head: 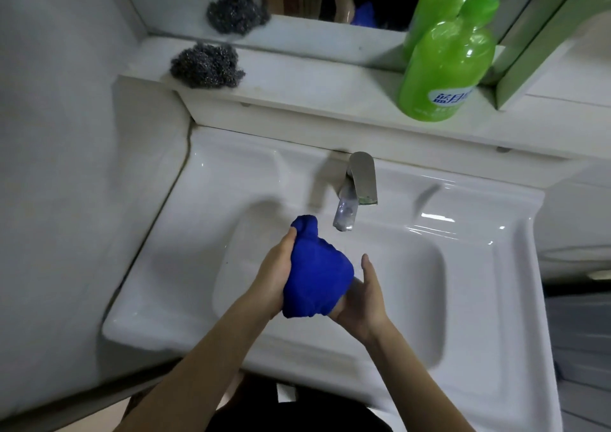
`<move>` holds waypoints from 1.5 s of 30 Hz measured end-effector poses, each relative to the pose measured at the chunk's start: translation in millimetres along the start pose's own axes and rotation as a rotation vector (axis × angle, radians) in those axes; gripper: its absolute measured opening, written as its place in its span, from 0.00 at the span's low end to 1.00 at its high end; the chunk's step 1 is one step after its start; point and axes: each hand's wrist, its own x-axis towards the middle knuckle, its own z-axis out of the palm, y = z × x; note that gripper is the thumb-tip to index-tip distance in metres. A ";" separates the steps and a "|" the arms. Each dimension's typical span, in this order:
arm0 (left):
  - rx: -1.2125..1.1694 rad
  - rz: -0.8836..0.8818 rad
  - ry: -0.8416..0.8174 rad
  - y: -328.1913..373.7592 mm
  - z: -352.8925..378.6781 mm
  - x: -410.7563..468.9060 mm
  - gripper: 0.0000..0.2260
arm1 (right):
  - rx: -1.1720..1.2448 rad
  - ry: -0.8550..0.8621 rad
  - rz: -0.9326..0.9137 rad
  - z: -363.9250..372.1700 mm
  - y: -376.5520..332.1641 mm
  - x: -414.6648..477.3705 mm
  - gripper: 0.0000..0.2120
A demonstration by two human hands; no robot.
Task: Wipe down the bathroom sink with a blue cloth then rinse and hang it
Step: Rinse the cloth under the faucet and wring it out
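The blue cloth (pixel 315 276) is held bunched above the basin of the sink (pixel 463 233), just in front of the tap (pixel 362 177). Its left side is gripped by the left hand (pixel 276 273), with the fingers curled round the fabric. Its lower end is clasped by the right hand (pixel 362 302), with the thumb extended. A green bottle (pixel 443 68) and a steel scourer (pixel 206 64) are located on the ledge behind.

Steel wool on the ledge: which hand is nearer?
Left. Left hand grips the blue cloth, front-right of the steel wool; right hand holds the cloth farther right.
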 end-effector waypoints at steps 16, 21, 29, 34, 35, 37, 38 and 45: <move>0.614 0.228 -0.173 -5.4 8.5 -23.5 0.12 | -0.677 -0.205 -0.107 1.7 7.9 -19.7 0.18; 1.525 0.919 -0.272 4.7 -28.2 -24.2 0.45 | -0.606 -0.343 0.089 0.8 -13.2 -30.2 0.26; 1.512 1.263 -0.441 -1.5 -10.8 -11.3 0.35 | -0.924 -0.711 0.509 26.1 -42.3 -39.4 0.18; 1.867 1.323 -0.233 2.1 -13.6 -6.1 0.23 | -1.210 -0.340 0.570 35.7 -43.5 -47.5 0.18; 1.927 1.328 -0.227 3.0 -14.9 -4.0 0.20 | -1.274 -0.266 0.528 36.8 -40.7 -48.0 0.17; 1.970 1.234 -0.277 5.5 -18.5 -1.0 0.19 | -1.451 -0.157 0.391 41.4 -36.7 -49.9 0.13; 1.974 1.130 -0.296 8.3 -19.5 0.2 0.18 | -1.538 -0.122 0.320 44.6 -35.3 -51.0 0.12; 2.028 0.609 -0.258 26.7 -0.9 -9.7 0.06 | -2.269 0.000 -0.138 62.4 -34.0 -53.5 0.11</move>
